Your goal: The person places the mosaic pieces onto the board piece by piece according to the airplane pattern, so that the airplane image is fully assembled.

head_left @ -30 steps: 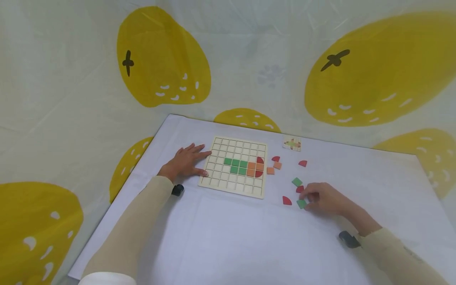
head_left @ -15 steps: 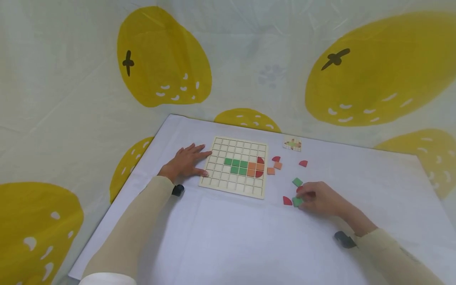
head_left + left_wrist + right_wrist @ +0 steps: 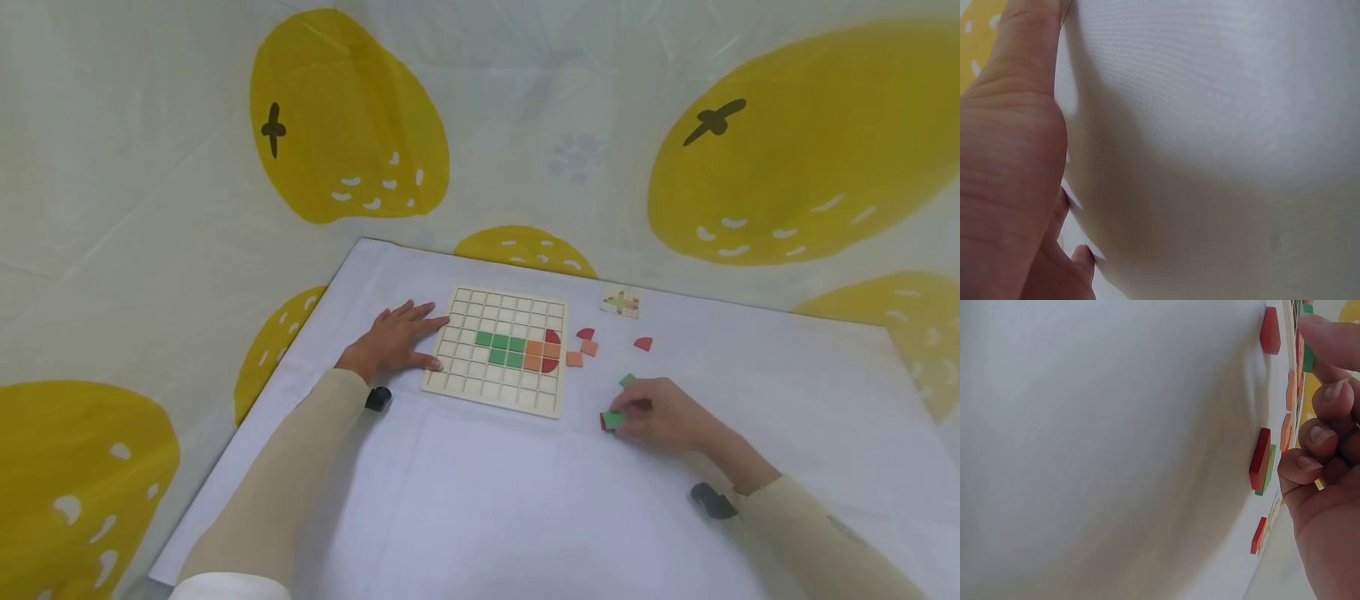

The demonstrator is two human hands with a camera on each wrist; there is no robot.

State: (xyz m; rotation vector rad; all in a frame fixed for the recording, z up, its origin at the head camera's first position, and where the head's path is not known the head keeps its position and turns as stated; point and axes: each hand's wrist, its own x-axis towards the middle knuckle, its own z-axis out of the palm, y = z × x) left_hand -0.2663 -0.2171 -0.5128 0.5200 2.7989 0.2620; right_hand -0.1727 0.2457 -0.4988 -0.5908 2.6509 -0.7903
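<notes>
My right hand (image 3: pixel 656 417): thumb and fingers pinching one green square tile (image 3: pixel 612 420), which in the head view partly covers a red quarter-circle tile (image 3: pixel 602 422). My left hand (image 3: pixel 393 340): fingers spread and straight, thumb and forefinger touching the left edge of the wooden grid board (image 3: pixel 491 392). On the board: five green squares (image 3: pixel 500 342) in two rows, three orange squares (image 3: pixel 533 347) adjoining, and two red quarter-circles (image 3: pixel 551 337) at the right. Just beyond my right hand: a second green tile (image 3: pixel 627 380), partly hidden, with another red quarter-circle (image 3: pixel 1260 461) before it in the right wrist view. Between that hand and the board's right side: two loose orange tiles (image 3: pixel 574 359). Farther out: two more red pieces (image 3: pixel 643 343); one small pattern card (image 3: pixel 620 300); white tablecloth (image 3: pixel 465 492); backdrop (image 3: pixel 510 125) printed with yellow fruit.
</notes>
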